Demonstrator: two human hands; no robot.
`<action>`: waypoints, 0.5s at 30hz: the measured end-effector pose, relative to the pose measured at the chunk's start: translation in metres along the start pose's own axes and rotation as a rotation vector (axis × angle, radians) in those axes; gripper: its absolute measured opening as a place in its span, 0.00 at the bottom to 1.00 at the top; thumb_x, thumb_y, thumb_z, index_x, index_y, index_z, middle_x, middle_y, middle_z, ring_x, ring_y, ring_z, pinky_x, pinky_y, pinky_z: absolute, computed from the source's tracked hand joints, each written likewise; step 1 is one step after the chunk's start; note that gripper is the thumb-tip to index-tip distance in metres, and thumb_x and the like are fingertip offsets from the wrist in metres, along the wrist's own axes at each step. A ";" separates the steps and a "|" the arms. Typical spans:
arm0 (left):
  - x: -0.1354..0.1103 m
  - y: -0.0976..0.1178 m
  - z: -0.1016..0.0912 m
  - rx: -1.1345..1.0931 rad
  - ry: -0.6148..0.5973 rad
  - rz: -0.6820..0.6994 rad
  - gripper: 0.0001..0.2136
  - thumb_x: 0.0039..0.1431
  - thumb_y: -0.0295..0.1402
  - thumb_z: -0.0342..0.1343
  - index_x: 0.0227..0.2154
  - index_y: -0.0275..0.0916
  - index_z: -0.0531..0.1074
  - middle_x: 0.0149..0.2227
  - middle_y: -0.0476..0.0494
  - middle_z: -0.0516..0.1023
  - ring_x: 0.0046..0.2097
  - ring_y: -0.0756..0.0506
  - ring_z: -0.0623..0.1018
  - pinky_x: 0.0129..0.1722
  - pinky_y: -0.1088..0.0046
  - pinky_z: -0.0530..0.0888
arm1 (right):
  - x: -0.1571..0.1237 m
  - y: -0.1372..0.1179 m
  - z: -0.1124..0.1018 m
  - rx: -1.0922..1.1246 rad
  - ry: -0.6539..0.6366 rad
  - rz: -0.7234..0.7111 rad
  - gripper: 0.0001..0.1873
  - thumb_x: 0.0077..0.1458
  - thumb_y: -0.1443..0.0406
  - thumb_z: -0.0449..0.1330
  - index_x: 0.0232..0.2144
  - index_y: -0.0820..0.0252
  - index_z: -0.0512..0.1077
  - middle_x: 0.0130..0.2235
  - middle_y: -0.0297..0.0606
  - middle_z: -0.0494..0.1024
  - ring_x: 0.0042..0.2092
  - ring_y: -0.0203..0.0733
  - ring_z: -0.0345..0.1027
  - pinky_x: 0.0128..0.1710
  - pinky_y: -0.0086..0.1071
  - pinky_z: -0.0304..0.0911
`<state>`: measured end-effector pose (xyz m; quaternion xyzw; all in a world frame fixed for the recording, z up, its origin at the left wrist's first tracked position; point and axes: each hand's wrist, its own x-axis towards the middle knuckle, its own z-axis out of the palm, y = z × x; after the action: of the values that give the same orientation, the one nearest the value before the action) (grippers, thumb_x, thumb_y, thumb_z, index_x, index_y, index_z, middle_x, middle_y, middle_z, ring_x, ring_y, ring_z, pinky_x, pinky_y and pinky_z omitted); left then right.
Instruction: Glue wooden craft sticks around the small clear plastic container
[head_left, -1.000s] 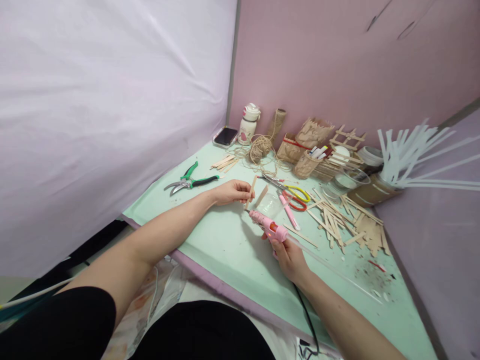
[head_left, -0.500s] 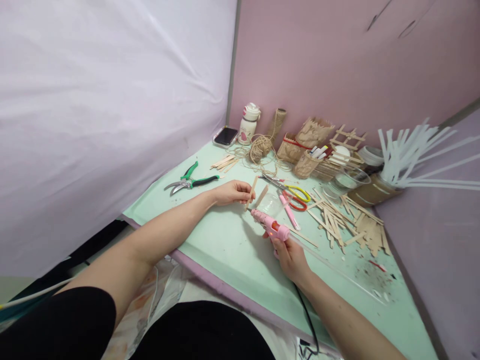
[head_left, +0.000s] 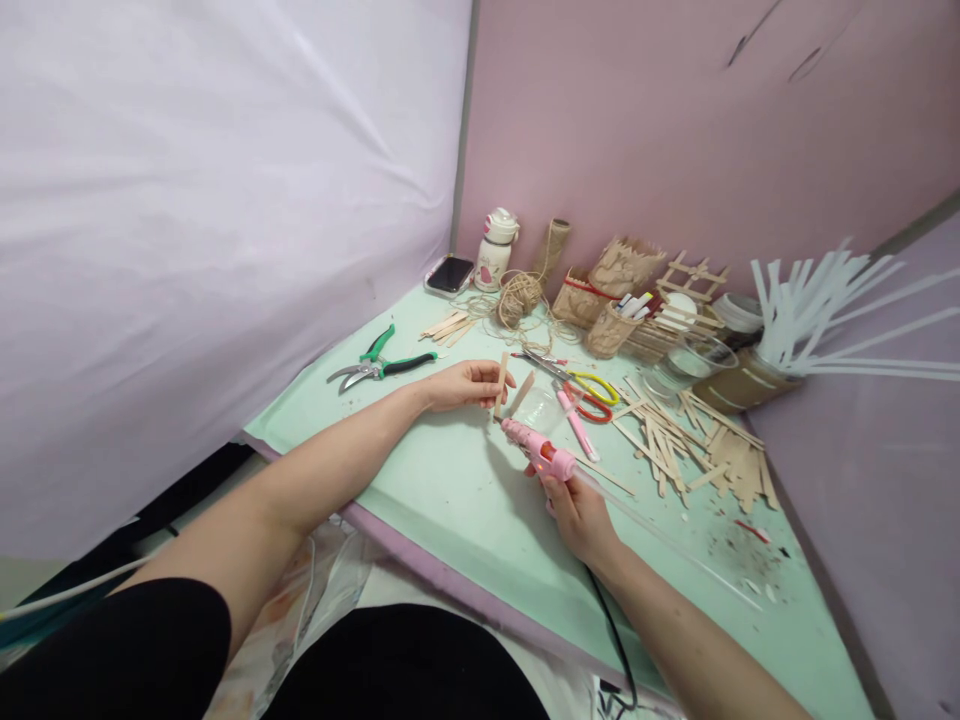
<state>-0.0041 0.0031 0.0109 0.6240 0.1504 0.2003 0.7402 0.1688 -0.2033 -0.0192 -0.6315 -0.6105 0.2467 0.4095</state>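
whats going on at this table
A person works at a green table with both hands. The left hand pinches a wooden stick upright in its fingers. The right hand grips a pink glue gun, its nozzle aimed at the stick's lower end; whether they touch is unclear. A clear cup, scissors, loose sticks and green pruners lie around them.

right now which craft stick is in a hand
The craft stick pinched upright in the left hand, beside the glue gun nozzle; the rest sit on the table unheld.
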 end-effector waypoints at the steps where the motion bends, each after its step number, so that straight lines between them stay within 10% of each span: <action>1: 0.000 0.000 0.001 -0.009 0.007 0.000 0.20 0.48 0.43 0.67 0.38 0.33 0.74 0.29 0.46 0.76 0.27 0.54 0.72 0.27 0.78 0.65 | 0.000 0.000 0.000 -0.006 0.000 0.005 0.31 0.61 0.44 0.45 0.37 0.60 0.77 0.22 0.35 0.69 0.24 0.40 0.63 0.22 0.30 0.60; 15: 0.001 0.002 -0.001 0.039 0.058 0.033 0.21 0.50 0.49 0.63 0.32 0.33 0.73 0.26 0.49 0.72 0.25 0.55 0.69 0.26 0.79 0.64 | 0.000 -0.004 -0.001 -0.022 -0.005 0.011 0.31 0.61 0.43 0.45 0.38 0.60 0.76 0.19 0.33 0.67 0.22 0.40 0.63 0.20 0.30 0.58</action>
<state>-0.0042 0.0048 0.0131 0.6345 0.1654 0.2277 0.7199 0.1673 -0.2039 -0.0159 -0.6385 -0.6109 0.2438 0.3995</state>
